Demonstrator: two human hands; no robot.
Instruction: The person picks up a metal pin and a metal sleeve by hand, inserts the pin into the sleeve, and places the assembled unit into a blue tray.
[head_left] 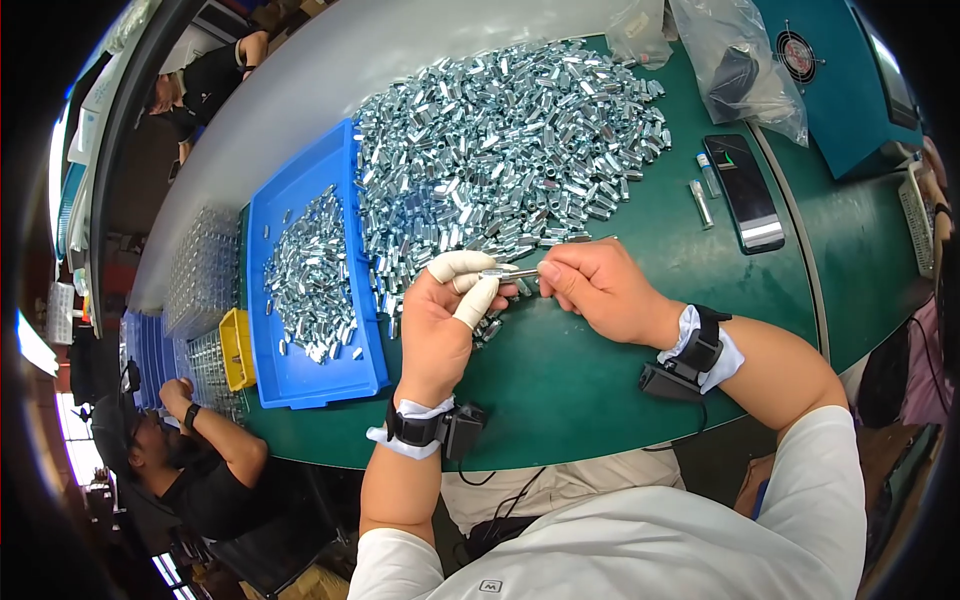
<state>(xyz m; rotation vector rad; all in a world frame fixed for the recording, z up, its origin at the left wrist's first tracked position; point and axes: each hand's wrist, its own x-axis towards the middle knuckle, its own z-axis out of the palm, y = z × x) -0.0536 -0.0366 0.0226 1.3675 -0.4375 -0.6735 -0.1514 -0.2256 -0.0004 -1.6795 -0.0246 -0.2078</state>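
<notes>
green tabletop (570,395) below, right hand (606,292) pinches metal rod (524,273).

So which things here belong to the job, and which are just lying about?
Seemingly part of the job:
small silvery metal piece in the left fingers
thin grey metal rod in the right fingers
heap of shiny metal pieces
blue rectangular plastic tray of similar pieces

Apparently just lying about:
black rectangular smartphone
crumpled clear plastic bag
</notes>
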